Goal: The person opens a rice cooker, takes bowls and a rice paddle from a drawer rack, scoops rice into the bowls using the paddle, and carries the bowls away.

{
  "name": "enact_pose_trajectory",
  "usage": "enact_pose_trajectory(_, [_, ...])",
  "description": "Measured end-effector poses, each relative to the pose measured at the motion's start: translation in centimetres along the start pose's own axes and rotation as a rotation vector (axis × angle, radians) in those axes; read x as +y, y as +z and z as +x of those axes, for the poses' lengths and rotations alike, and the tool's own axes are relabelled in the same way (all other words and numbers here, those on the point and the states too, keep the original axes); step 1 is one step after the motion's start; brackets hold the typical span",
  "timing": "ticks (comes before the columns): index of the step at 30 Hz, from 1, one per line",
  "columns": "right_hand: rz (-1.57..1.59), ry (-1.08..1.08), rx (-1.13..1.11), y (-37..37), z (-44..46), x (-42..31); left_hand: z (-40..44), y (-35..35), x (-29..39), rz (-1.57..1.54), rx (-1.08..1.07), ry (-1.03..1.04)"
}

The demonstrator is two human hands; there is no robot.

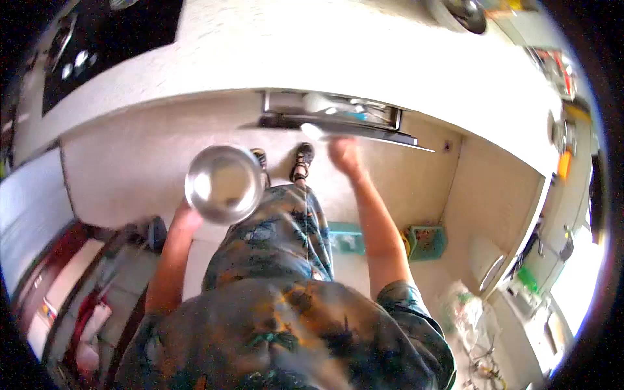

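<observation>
At the left of the head view, my left hand is closed on the side of a round, shiny steel bowl. The bowl's open top faces up towards me, and most of the fingers are hidden behind it. My right hand, smeared by motion, is at the front edge of a pulled-out drawer. From its closed fingers a spoon points left, its pale oval end over the drawer front. Metal utensils and something light blue lie inside the drawer.
A white countertop runs above the drawer, with a black hob at far left and a metal pan at far right. Teal baskets and a plastic bag are at lower right. Shelving stands at left.
</observation>
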State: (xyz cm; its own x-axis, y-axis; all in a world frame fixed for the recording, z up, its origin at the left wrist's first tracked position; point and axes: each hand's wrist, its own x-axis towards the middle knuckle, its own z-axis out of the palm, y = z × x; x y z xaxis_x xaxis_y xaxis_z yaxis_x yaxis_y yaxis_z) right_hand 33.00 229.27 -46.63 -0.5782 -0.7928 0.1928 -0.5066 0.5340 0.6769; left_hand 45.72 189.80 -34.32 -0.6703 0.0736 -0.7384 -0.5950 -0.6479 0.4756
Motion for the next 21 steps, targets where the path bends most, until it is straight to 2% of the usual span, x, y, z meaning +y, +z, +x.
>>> enact_pose_trajectory(2, [0.052,0.041,-0.047,2.0,1.0,0.2,-0.8,0.9,0.2,-0.011,-0.021,0.014])
enact_pose_trajectory(3, [0.707,0.383,-0.314,1.6,2.6,1.0,-1.2,1.4,0.5,-0.016,-0.051,0.025])
enact_pose_trajectory(5, [1.443,0.829,-0.607,-4.8,8.1,6.1,-1.9,1.5,0.6,-0.033,-0.194,0.092])
enact_pose_trajectory(7, [1.709,0.858,-0.562,-11.3,10.7,8.6,-2.7,1.0,0.0,0.000,-0.123,0.103])
enact_pose_trajectory(8, [1.862,0.771,-0.380,-13.5,11.4,8.9,-3.5,1.6,1.0,-0.009,-0.132,0.127])
enact_pose_trajectory(9, [1.948,0.933,-0.479,-17.3,13.1,9.4,-4.3,2.0,1.5,-0.036,-0.159,0.114])
enact_pose_trajectory(10, [1.979,0.928,-0.465,-20.1,14.0,9.1,-4.9,2.2,2.1,-0.060,-0.188,0.106])
enact_pose_trajectory(11, [2.074,0.866,-0.462,-21.7,13.9,8.2,-4.5,1.7,1.8,-0.015,-0.269,0.197])
enact_pose_trajectory(12, [2.026,0.806,-0.637,-24.5,15.1,9.0,-5.3,2.0,2.2,-0.060,-0.215,0.141])
enact_pose_trajectory(13, [2.101,0.813,-0.667,-26.6,15.7,8.5,-6.3,2.1,2.4,-0.105,-0.158,0.082])
enact_pose_trajectory(15, [2.035,0.658,-0.758,-27.4,17.0,6.7,-7.1,1.6,3.7,0.001,-0.291,0.127])
enact_pose_trajectory(17, [2.068,0.660,-0.628,-28.9,18.1,5.9,-8.3,2.3,4.9,0.014,-0.144,0.102])
enact_pose_trajectory(21, [2.129,0.626,-0.641,-29.9,19.8,5.1,-11.9,1.8,6.5,0.046,-0.143,0.176])
